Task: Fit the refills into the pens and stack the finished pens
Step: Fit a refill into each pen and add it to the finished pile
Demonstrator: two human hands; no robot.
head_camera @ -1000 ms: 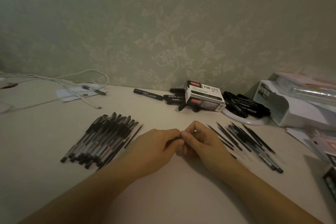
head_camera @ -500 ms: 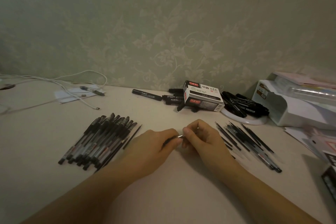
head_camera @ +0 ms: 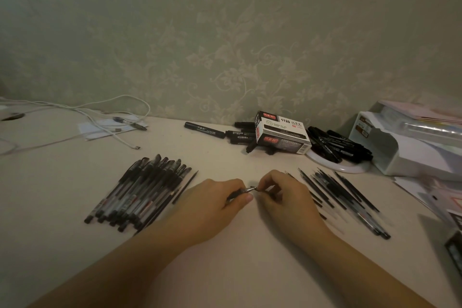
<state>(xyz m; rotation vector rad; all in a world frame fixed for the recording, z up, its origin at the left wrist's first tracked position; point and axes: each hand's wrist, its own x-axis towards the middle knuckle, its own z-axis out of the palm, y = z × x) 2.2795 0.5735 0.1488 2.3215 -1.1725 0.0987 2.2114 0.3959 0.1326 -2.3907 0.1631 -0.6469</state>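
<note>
a: entry, left to right, landmark = the marker box at the wall. far left of it: the pile of finished pens, lying side by side on the table, caps toward the wall. we judge they lie parallel so the stack stays tidy.

b: hands?

a: both in front of the box, near us. our left hand has its fingers curled around a pen, metal tip pointing right. our right hand pinches a small dark part at that tip between thumb and forefinger. they are held close, we judge, to line up the fit. what the part is, we cannot tell.

b: supply?

a: in front and right of the box: loose refills and barrels, fanned out within the right hand's reach.

b: containers?

a: the box itself: shut, contents hidden, black markers loose at its left. just right of it, a white dish heaped with more markers. further right, a white tray, contents unclear.
</note>
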